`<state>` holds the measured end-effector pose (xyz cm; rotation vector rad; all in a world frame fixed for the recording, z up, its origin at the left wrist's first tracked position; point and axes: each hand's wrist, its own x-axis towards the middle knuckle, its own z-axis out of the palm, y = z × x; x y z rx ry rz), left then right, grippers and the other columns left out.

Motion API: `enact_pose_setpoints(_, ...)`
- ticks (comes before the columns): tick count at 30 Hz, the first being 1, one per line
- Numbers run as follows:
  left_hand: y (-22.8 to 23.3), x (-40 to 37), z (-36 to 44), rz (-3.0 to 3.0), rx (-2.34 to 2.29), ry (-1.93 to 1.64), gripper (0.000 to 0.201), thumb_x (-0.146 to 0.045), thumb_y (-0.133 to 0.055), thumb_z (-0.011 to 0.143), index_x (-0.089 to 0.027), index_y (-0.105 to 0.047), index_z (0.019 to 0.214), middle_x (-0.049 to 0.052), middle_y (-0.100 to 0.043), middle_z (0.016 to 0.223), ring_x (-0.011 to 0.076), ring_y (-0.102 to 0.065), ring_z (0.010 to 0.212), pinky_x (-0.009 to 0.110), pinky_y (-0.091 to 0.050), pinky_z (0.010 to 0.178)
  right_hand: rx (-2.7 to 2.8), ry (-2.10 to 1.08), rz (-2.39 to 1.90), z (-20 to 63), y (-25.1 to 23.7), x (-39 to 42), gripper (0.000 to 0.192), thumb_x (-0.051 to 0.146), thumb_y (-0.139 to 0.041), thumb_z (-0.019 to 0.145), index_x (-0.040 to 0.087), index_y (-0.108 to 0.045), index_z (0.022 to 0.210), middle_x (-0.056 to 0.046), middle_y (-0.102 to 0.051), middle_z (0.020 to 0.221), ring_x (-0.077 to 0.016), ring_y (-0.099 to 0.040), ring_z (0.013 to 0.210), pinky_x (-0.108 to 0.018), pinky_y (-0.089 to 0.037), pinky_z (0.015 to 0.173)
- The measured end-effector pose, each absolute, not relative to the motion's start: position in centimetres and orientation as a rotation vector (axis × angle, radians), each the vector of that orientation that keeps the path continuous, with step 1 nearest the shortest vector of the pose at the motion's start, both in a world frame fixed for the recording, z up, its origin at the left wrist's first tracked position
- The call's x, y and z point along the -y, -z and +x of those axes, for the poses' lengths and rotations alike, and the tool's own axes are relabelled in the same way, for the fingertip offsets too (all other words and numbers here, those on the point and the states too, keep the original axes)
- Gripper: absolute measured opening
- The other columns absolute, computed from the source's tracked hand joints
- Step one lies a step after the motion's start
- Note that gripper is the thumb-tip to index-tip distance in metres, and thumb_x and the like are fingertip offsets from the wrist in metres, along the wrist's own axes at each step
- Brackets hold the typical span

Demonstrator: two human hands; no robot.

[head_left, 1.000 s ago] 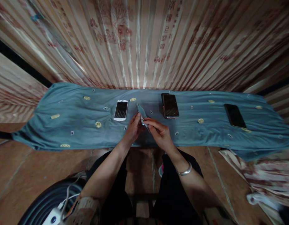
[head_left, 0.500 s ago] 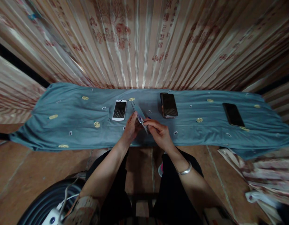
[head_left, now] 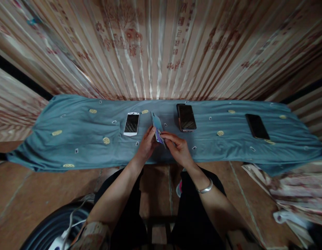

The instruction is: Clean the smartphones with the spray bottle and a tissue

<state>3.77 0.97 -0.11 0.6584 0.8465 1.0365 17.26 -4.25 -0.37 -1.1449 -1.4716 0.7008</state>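
Note:
Over the middle of the cloth, my left hand [head_left: 147, 141] grips a slim phone [head_left: 157, 124] with a shiny light-blue and purple back, thumb along its left edge. The phone is tilted, its far end pointing away from me. My right hand [head_left: 178, 146] is closed at the phone's near right edge, with thumb and fingers pinched together. A thin pale edge shows beside those fingers; whether it is a case or part of the phone, I cannot tell. Left of my hands lies a white phone [head_left: 131, 124], screen up. To the right sits a stack of dark phones [head_left: 187, 118].
Another black phone [head_left: 257, 126] lies farther right on the blue patterned cloth [head_left: 85, 133]. A pleated curtain [head_left: 155, 52] hangs right behind it. On the tiled floor at lower left are a coiled black hose [head_left: 46, 229] and a white power strip [head_left: 58, 243].
The held phone has turned in my hands, so more of its blue and purple back shows. Both hands stay on it. The view has shifted slightly.

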Motion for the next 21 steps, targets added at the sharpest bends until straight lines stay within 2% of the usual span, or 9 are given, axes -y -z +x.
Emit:
enact_pose_setpoints(4, -0.2, -0.3, 4.1, 0.678, -0.849, -1.005, 0.042, -0.04, -0.073, 0.077, -0.021, -0.066, 0.114, 0.002, -0.072, 0.1, 0.0137, -0.066, 0.078, 0.023, -0.053, 0.063, 1.466, -0.685, -1.177, 17.4, 0.4, 4.0, 0.028, 0.025, -0.052, 0.092, 0.031, -0.073, 0.11, 0.0, -0.071, 0.123, -0.0183, -0.065, 0.117, -0.036, -0.049, 0.105)
enact_pose_setpoints(10, -0.6, 0.6, 4.5, 0.702, -0.835, -0.95, 0.056, -0.036, -0.077, 0.073, -0.022, -0.063, 0.126, 0.005, -0.072, 0.111, 0.0195, -0.068, 0.091, 0.028, -0.058, 0.072, 1.463, -0.617, -1.2, 18.0, 1.0, 3.3, 0.032, 0.027, -0.05, 0.094, 0.031, -0.07, 0.119, -0.001, -0.069, 0.127, -0.0185, -0.061, 0.123, -0.038, -0.046, 0.11)
enact_pose_setpoints(21, -0.7, 1.7, 4.8, 0.7, -0.807, -0.848, 0.072, -0.035, -0.081, 0.069, -0.021, -0.057, 0.135, 0.007, -0.072, 0.11, 0.0216, -0.07, 0.089, 0.032, -0.06, 0.073, 1.457, -0.501, -1.278, 18.8, 2.4, 1.8, 0.036, 0.027, -0.046, 0.095, 0.027, -0.066, 0.125, -0.004, -0.067, 0.131, -0.0185, -0.059, 0.126, -0.038, -0.044, 0.112)
